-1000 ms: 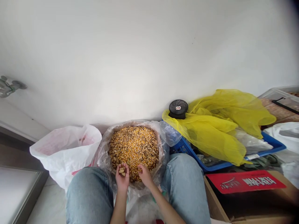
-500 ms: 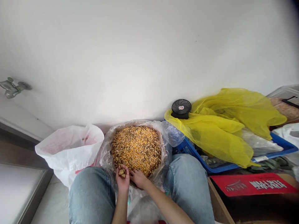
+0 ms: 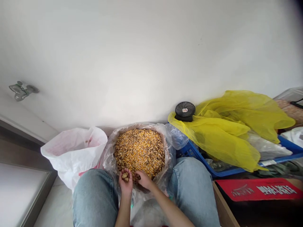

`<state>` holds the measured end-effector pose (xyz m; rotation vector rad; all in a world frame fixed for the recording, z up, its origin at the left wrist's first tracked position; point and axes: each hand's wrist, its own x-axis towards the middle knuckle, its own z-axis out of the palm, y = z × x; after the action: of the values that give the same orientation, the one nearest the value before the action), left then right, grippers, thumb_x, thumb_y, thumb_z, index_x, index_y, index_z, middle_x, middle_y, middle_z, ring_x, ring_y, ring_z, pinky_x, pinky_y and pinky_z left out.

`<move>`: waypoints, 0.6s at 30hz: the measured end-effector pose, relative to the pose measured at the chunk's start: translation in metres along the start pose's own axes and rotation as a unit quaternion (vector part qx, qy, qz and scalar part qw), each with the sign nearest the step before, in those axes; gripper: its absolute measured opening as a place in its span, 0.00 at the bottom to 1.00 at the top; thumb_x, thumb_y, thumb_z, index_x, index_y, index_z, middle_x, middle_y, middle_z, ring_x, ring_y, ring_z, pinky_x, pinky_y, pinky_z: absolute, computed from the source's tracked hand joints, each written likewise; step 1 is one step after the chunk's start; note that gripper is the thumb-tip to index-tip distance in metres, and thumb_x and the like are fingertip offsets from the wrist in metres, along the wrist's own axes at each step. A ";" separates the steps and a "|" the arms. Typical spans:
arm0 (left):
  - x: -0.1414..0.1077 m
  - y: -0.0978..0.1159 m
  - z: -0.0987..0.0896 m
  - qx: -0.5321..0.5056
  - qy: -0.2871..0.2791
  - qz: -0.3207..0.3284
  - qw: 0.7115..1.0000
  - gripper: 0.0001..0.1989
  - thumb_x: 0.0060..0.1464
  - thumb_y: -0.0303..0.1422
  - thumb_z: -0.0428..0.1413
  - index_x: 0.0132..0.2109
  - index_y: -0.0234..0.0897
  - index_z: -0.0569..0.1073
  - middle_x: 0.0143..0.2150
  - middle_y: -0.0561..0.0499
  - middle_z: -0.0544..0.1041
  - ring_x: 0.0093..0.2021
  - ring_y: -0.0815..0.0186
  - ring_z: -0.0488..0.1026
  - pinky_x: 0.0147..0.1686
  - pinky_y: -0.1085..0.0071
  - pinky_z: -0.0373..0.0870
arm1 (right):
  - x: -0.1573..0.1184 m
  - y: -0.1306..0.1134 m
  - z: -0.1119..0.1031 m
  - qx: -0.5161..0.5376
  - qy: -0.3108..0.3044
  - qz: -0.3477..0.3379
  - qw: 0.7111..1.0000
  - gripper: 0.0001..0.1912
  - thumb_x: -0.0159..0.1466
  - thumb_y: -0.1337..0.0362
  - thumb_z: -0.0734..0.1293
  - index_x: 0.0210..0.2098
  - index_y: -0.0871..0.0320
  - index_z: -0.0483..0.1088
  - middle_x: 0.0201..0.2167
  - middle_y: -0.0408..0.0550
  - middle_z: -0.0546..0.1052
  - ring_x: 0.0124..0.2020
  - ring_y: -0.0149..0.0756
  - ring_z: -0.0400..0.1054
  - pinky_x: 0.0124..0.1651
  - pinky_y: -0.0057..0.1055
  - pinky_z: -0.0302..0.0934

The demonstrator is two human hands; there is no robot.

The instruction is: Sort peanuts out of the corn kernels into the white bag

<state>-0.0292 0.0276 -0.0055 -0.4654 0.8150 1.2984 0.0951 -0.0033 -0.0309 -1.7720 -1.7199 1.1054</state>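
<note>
A plastic-lined container (image 3: 169, 154) between my knees is full of yellow corn kernels mixed with unshelled peanuts (image 3: 142, 151). My left hand (image 3: 126, 183) is palm up at its near left edge, with the fingers curled round several peanuts (image 3: 125, 177). Just right of it, my right hand (image 3: 144, 179) is bent over the near part of the mix, its fingers closed together near some dark brown pieces. What lies between those fingers is too small to make out.
A white sack (image 3: 78, 157) stands open at the left. To the right are a blue basket (image 3: 227, 171) under yellow mesh cloth (image 3: 220, 135), a small black fan (image 3: 185, 111) and a box with a red flap (image 3: 246, 189). A metal valve (image 3: 22, 90) juts from the wall.
My right hand has drawn its fingers together and lifted slightly from the mix. The left still cups peanuts. The whole view has shifted slightly, with things appearing further right.
</note>
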 end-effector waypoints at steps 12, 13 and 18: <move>-0.003 -0.017 -0.003 0.059 -0.029 -0.030 0.997 0.13 0.53 0.26 0.44 0.27 0.35 0.72 0.27 0.50 0.76 0.31 0.69 0.74 0.33 0.71 0.72 | -0.006 -0.026 -0.052 0.507 0.035 0.140 0.850 0.18 0.43 0.59 0.69 0.32 0.55 0.62 0.24 0.36 0.67 0.21 0.25 0.62 0.27 0.26 0.58; -0.004 -0.019 -0.003 0.068 -0.035 -0.033 0.997 0.13 0.53 0.26 0.44 0.27 0.35 0.72 0.27 0.50 0.76 0.30 0.69 0.74 0.31 0.71 0.72 | -0.006 -0.033 -0.051 0.500 0.018 0.131 0.856 0.18 0.43 0.59 0.69 0.32 0.55 0.63 0.24 0.37 0.68 0.21 0.25 0.62 0.27 0.26 0.59; -0.009 -0.031 -0.005 0.130 -0.047 -0.043 0.989 0.10 0.51 0.26 0.47 0.28 0.34 0.72 0.23 0.52 0.74 0.21 0.72 0.71 0.18 0.79 0.65 | -0.008 -0.060 -0.037 0.356 0.009 0.080 0.931 0.10 0.46 0.64 0.66 0.30 0.56 0.65 0.26 0.39 0.69 0.25 0.29 0.63 0.28 0.27 0.59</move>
<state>-0.0012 0.0107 -0.0058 -0.2258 0.8617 1.1078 0.0872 0.0054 0.0385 -1.4435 -0.9673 1.5251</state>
